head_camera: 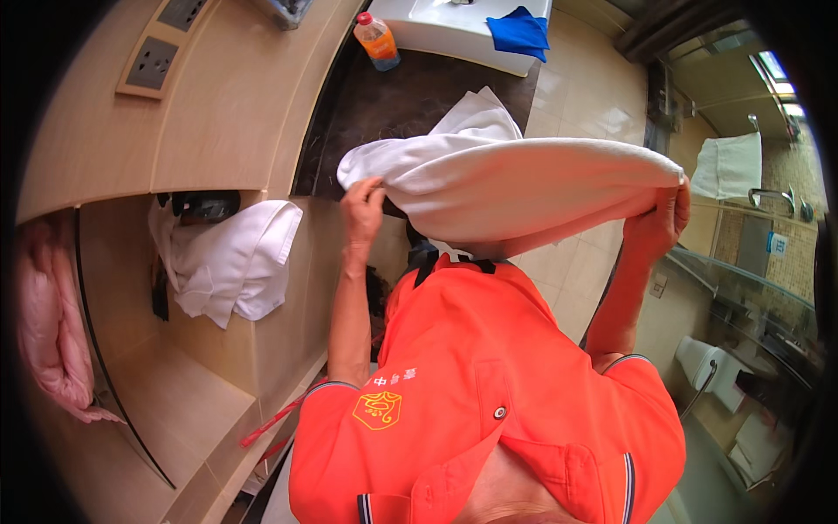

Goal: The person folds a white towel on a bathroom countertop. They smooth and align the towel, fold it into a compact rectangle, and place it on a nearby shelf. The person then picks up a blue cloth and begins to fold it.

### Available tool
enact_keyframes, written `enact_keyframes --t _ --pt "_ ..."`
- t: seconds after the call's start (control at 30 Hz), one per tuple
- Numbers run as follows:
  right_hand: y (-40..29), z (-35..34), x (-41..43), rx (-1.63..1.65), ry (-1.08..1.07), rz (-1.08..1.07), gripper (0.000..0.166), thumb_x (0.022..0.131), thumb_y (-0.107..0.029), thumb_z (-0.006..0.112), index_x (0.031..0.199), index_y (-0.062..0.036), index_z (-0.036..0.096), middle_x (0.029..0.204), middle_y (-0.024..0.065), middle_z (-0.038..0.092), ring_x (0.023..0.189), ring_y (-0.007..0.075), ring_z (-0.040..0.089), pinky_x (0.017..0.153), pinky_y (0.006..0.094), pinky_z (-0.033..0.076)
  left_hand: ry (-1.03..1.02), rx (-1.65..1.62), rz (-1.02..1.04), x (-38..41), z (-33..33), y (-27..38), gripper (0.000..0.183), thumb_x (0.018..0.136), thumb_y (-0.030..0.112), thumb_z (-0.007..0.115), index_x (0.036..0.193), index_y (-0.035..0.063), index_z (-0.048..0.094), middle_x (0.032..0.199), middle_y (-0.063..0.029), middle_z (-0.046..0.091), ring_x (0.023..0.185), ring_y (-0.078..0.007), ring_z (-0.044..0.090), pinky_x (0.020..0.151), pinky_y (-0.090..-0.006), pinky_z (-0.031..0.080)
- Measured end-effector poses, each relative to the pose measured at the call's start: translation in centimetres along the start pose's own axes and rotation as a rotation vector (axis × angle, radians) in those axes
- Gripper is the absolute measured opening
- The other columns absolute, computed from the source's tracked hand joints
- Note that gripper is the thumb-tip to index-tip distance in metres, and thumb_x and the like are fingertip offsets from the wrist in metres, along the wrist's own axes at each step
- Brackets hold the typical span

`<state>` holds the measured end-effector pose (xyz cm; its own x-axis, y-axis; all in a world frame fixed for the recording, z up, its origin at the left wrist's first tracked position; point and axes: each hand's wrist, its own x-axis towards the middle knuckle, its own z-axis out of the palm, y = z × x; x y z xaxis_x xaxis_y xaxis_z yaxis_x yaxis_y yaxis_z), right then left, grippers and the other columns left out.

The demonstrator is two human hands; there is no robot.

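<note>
A white towel is stretched between my two hands, in front of my waist. My left hand pinches its edge at the left, near the front of the dark stone counter. On the right, my right hand grips the towel's other corner, raised a little over the tiled floor. The cloth sags between the hands and hides part of the counter edge. Behind it, more folded white cloth rests on the counter; whether it belongs to the same towel I cannot tell.
A plastic bottle with a red cap stands beside the white sink. A blue cloth hangs over the sink's edge. To the left, another white towel drapes over a wooden ledge. A glass panel bounds the right side.
</note>
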<state>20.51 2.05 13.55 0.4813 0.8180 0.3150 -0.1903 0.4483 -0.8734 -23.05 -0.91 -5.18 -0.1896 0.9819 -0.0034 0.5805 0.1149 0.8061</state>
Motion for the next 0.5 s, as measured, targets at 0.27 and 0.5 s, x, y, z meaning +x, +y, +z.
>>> enact_keyframes --t 0.27,0.5 --pt "-3.8 -3.0 3.3 0.128 -0.125 -0.086 0.031 0.092 -0.016 0.067 0.117 0.0022 0.064 0.116 0.0156 0.066 0.107 0.0254 0.064 0.094 0.0395 0.053 0.306 0.183 0.221 1.1 7.5 0.7 0.036 0.084 0.003 0.067 0.120 0.0040 0.065 0.120 -0.0179 0.065 0.114 -0.0427 0.058 0.101 -0.0462 0.046" --pt "-5.4 -3.6 5.5 -0.082 0.076 -0.166 0.021 0.097 -0.013 0.062 0.112 0.0023 0.066 0.108 0.0077 0.067 0.100 0.0143 0.063 0.080 0.0338 0.055 0.194 0.322 0.280 2.7 4.5 -3.6 0.017 0.087 0.006 0.059 0.099 0.0059 0.070 0.094 -0.0156 0.067 0.090 -0.0374 0.063 0.079 -0.0461 0.051"
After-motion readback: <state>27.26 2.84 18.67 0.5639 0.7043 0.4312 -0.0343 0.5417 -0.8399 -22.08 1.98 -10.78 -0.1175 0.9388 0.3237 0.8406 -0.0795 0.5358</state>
